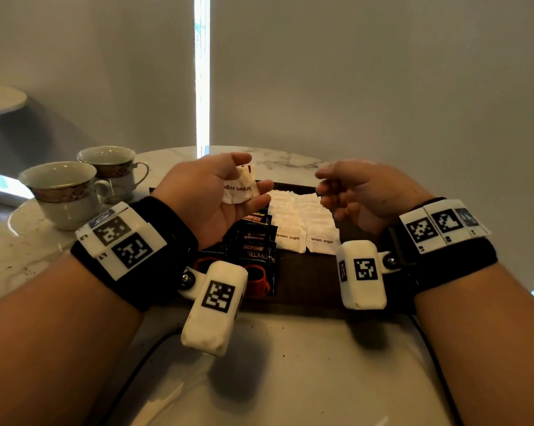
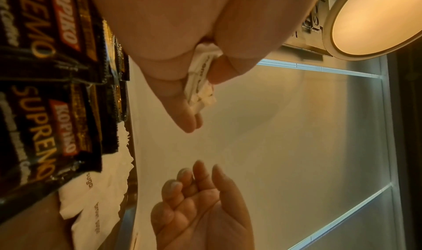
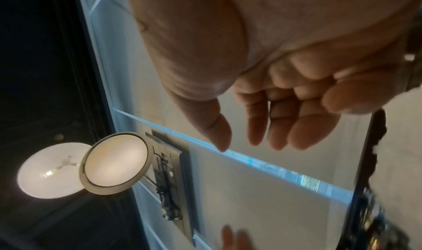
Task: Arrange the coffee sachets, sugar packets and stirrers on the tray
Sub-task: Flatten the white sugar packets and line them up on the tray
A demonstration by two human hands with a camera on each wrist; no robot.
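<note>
Left hand (image 1: 210, 195) pinches spare brown sugar packets (image 1: 238, 187) above the tray (image 1: 305, 272), feeding the empty, loosely curled right hand (image 1: 361, 195) for row-laying

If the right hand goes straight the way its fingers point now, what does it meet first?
Probably the brown sugar packets held in the left hand; the right hand points at them across a free gap, though depth is unclear.

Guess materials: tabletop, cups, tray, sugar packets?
Tabletop: looks like polished marble or a lookalike, pale, grey-veined, glossy. Cups: glazed ceramic, shiny with patterned bands. Tray: dark, matte, probably wood or laminate. Sugar packets: white matte paper, crimped edges; left hand holds some.
</note>
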